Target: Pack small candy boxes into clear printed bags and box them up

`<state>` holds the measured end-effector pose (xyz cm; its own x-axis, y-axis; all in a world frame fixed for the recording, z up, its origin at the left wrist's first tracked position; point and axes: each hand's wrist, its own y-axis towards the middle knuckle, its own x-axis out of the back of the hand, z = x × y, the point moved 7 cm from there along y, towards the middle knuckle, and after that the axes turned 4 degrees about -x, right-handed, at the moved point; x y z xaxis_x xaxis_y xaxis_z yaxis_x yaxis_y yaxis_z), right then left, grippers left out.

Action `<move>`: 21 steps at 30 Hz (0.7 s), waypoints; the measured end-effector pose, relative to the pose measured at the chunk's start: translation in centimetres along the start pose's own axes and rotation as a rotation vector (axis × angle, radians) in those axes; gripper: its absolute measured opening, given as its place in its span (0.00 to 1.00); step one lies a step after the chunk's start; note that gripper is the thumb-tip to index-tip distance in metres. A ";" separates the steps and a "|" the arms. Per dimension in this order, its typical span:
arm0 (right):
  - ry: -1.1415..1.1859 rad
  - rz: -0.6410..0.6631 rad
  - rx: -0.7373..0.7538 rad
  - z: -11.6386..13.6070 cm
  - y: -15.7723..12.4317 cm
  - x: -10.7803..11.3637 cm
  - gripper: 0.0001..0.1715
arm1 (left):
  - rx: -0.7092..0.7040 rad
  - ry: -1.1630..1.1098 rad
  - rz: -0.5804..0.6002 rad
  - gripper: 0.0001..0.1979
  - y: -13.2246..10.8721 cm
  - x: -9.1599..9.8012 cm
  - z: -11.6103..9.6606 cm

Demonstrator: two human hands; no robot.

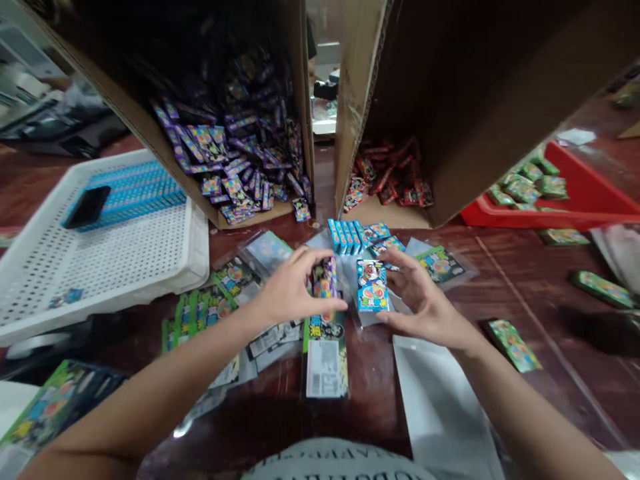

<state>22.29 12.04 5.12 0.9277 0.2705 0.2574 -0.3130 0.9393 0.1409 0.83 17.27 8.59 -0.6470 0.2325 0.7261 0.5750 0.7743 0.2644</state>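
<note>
My left hand [290, 287] is curled around a small purple candy box [325, 277], its thumb along the lower edge. Beside it, my right hand [425, 300] grips a blue candy box [373, 287] between thumb and fingers, printed front facing up. Below the purple box lies a green-and-black printed packet [325, 357] with a white label, partly covered by that box. Just beyond my hands stands a row of small blue boxes [345, 237], with a few more lying loose to its right.
Two tall cardboard cartons stand open ahead: the left carton [309, 100] holds purple boxes, the right carton [363, 87] red ones. At left, a white basket [197, 243] carries blue boxes and a phone [89, 207]. A red tray [595, 207] with green packets is at right, near a white sheet [445, 407].
</note>
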 end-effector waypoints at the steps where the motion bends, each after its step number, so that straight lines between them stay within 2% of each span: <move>1: 0.007 -0.011 -0.037 0.0 -1.7 0.0 0.51 | 0.002 -0.046 0.010 0.40 -1.3 -1.4 -1.6; 3: -0.013 -0.014 -0.089 0.1 -4.7 -0.1 0.52 | 0.012 -0.119 0.012 0.41 -3.4 -4.5 -3.9; 5: -0.093 -0.021 -0.098 0.2 -7.2 0.0 0.52 | 0.029 -0.141 0.043 0.44 -4.8 -7.9 -5.1; 8: -0.335 -0.046 -0.091 0.4 -10.5 0.5 0.52 | 0.031 -0.057 0.166 0.50 -6.2 -12.2 -5.6; 10: -0.497 -0.025 -0.108 0.1 -12.6 0.6 0.52 | 0.008 0.033 0.256 0.53 -6.8 -13.8 -5.5; 12: -0.606 0.022 -0.124 -0.4 -14.4 0.3 0.51 | -0.012 0.119 0.315 0.55 -7.4 -14.3 -5.3; 15: -0.715 0.078 -0.109 -1.2 -16.0 -0.9 0.50 | -0.012 0.180 0.339 0.58 -8.1 -13.6 -4.9; 18: -0.778 0.089 -0.080 -1.5 -16.1 -2.5 0.50 | -0.031 0.162 0.328 0.56 -8.8 -12.2 -5.2; 21: -0.758 0.087 -0.067 -1.3 -15.4 -3.6 0.50 | -0.049 0.084 0.238 0.52 -9.6 -10.0 -6.3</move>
<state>24.06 -3.07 0.79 0.4995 0.1481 0.8536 -0.3435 0.9384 0.0382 4.91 3.83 2.79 -0.4480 0.3537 0.8211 0.7310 0.6736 0.1087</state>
